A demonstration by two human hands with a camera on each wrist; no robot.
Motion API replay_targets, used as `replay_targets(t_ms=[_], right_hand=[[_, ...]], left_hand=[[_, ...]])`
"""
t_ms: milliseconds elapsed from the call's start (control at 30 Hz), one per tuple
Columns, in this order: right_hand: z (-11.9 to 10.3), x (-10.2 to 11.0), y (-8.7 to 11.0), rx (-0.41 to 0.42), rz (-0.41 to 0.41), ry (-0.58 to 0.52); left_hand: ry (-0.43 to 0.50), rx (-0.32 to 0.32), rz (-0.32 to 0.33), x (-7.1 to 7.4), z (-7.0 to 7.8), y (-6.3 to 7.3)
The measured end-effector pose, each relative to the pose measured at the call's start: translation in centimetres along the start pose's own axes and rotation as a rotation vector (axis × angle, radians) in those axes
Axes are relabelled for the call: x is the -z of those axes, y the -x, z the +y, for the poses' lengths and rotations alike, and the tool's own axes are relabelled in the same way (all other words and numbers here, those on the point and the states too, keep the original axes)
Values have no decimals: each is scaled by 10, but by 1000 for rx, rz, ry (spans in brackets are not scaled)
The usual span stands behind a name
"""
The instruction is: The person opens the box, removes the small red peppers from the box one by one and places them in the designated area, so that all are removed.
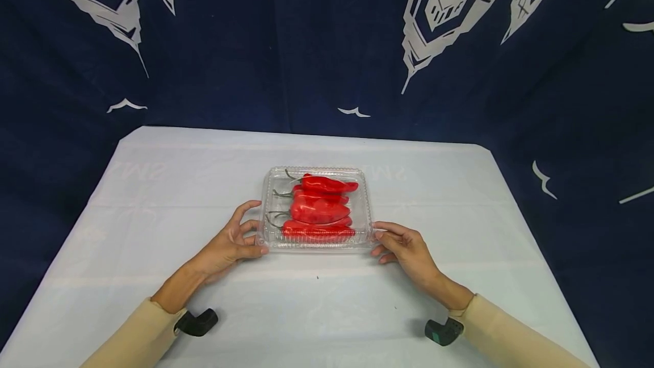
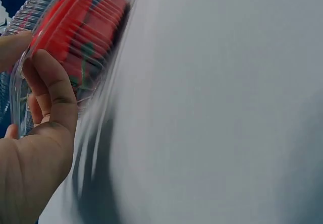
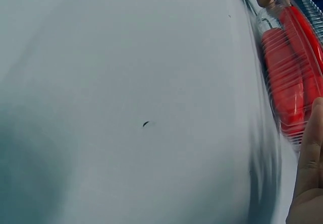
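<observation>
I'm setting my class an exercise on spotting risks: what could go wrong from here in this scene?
Two risks, as a judgement:
1. The left hand and right hand hold the clear box only by its sides, so an uneven pull might tip it or make it slip.
2. The peppers have bare space at either end inside, so they could slide if the box tilts.

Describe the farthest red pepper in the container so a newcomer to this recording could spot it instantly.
In the head view, find the white tabletop, then the clear, ribbed plastic container near its middle. Inside, the wanted red pepper points its tip right; unlike the other peppers, it lies closest to the container's far edge, with none beyond it.
</observation>
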State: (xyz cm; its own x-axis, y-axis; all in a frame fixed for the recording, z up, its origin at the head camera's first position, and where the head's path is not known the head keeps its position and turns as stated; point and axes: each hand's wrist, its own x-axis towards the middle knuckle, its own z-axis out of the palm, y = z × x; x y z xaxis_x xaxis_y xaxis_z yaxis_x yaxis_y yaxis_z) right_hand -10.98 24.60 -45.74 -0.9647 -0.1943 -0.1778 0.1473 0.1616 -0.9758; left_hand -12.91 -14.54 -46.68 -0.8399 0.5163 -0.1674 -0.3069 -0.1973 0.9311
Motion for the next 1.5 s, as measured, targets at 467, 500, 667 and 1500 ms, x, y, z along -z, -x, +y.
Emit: replay_targets(t_ms=[467,500,667,1500], right_hand=[[-3,0,-2,59,-22,-49],[-2,0,-2,65,-27,-52],[-1,0,-4,89,-45,-63],[-2,2,-4,60,-52,-61]], left_hand=[[29,23,-30,4,0,-1],[26,27,-23,4,1,-1],[5,54,-3,5,1,-2],[-64,-67,-19,5,-10,-5]])
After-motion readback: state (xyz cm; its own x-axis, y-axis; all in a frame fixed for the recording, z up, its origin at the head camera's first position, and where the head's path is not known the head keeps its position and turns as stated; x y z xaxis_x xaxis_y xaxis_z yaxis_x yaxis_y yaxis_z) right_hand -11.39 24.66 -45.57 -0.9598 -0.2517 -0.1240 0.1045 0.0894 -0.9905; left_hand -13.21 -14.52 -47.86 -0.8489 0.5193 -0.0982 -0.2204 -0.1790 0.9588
